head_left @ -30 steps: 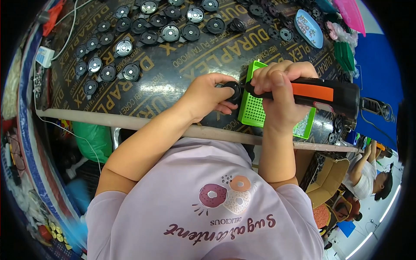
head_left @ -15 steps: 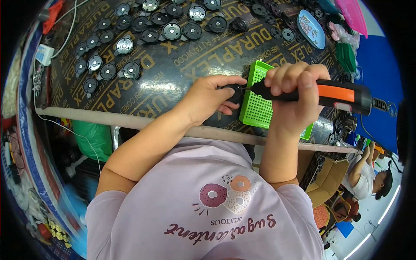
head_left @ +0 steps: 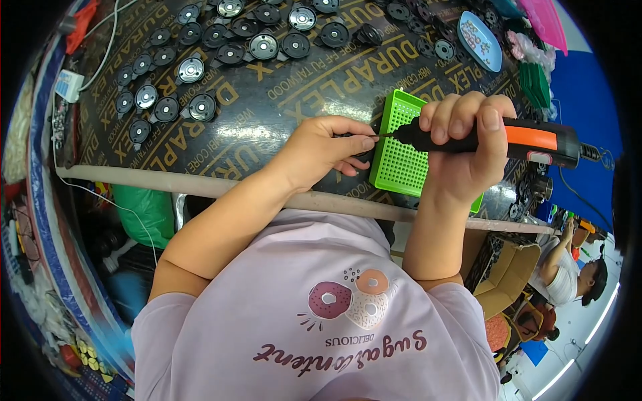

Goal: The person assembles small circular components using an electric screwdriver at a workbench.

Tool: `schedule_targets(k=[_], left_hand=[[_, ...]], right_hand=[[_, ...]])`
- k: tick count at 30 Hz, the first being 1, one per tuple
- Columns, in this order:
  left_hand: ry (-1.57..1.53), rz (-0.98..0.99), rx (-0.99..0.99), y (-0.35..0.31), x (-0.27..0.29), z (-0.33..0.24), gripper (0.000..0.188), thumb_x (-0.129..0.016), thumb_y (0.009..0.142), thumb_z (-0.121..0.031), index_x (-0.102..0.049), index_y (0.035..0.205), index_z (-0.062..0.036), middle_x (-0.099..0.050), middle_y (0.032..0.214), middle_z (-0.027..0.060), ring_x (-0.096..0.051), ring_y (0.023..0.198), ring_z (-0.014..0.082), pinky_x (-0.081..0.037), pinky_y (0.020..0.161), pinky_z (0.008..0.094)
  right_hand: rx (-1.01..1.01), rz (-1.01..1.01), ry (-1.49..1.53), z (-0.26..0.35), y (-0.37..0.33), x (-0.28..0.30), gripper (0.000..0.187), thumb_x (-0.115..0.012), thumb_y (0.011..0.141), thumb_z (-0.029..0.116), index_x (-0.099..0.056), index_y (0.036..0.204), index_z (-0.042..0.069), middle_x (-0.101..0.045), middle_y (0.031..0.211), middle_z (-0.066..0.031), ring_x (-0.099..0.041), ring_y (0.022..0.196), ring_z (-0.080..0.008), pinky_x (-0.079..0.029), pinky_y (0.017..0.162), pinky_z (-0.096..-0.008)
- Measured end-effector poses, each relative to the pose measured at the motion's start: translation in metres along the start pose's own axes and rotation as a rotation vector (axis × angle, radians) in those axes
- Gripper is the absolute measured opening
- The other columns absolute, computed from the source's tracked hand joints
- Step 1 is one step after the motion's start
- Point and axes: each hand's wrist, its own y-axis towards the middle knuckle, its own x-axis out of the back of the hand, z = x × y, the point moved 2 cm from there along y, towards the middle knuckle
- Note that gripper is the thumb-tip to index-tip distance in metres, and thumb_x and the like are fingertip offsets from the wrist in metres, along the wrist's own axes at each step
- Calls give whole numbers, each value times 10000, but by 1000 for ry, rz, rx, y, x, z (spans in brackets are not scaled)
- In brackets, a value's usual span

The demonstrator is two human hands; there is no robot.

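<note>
My right hand (head_left: 471, 144) is wrapped around a black electric screwdriver (head_left: 528, 137) with an orange stripe, held nearly level. Its thin bit points left and meets the fingertips of my left hand (head_left: 317, 150). Those fingers are closed on a small dark part (head_left: 363, 157), mostly hidden behind the thumb and fingers. Just right of them, beneath the screwdriver, lies a bright green tray (head_left: 378, 170) with a grid of small holes. Part of the tray is covered by my right hand and wrist.
Several black round parts (head_left: 202, 106), some with silver discs, are spread over the dark printed tabletop (head_left: 247, 130). A light blue tray (head_left: 493, 62) of small pieces sits far right. Dark green trays (head_left: 533, 83) stand beyond it. Another person (head_left: 568, 274) sits at right, near an open cardboard box (head_left: 505, 277).
The screwdriver and my right hand have shifted slightly to the right. The left thumb has moved closer to the bit, and less of the dark part shows.
</note>
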Motion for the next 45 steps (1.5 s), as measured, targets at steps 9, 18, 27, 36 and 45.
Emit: schedule_targets(k=[9, 18, 27, 36, 45], left_hand=[[30, -18, -7, 1, 0, 2, 260, -650, 889, -121, -628, 1108, 17, -659, 1076, 107, -687, 820, 211, -555, 657, 270], [85, 2, -32, 1, -1, 2, 268, -641, 893, -117, -627, 1130, 6, -659, 1072, 107, -685, 813, 199, -553, 644, 263], [107, 18, -14, 1, -2, -1, 289, -612, 903, -95, -616, 1179, -11, -647, 1033, 96, -682, 804, 186, -550, 635, 251], [31, -12, -78, 1, -3, 1, 491, -598, 876, -18, -463, 1347, -53, -621, 1006, 128, -675, 727, 172, -539, 546, 224], [102, -32, -32, 3, -3, 0, 407, -607, 880, -44, -487, 1263, 18, -609, 1069, 131, -684, 764, 204, -560, 575, 244]], right_hand=[[9, 3, 9, 0, -2, 1, 108, -546, 901, 67, -439, 897, 80, -503, 638, -74, -501, 503, -185, -473, 534, -361], [21, 72, -12, -1, -4, -2, 152, -565, 865, -8, -443, 916, 69, -521, 659, -91, -516, 518, -186, -483, 549, -366], [50, 73, -13, 4, -3, -4, 165, -565, 855, -21, -436, 909, 67, -523, 633, -96, -508, 492, -190, -483, 543, -362], [146, 115, -216, -9, -10, -9, 278, -621, 764, -133, -434, 880, 36, -589, 675, -106, -575, 546, -140, -507, 525, -265], [109, 110, -220, -15, -13, -9, 276, -633, 748, -135, -449, 868, 33, -597, 673, -98, -576, 555, -127, -501, 546, -253]])
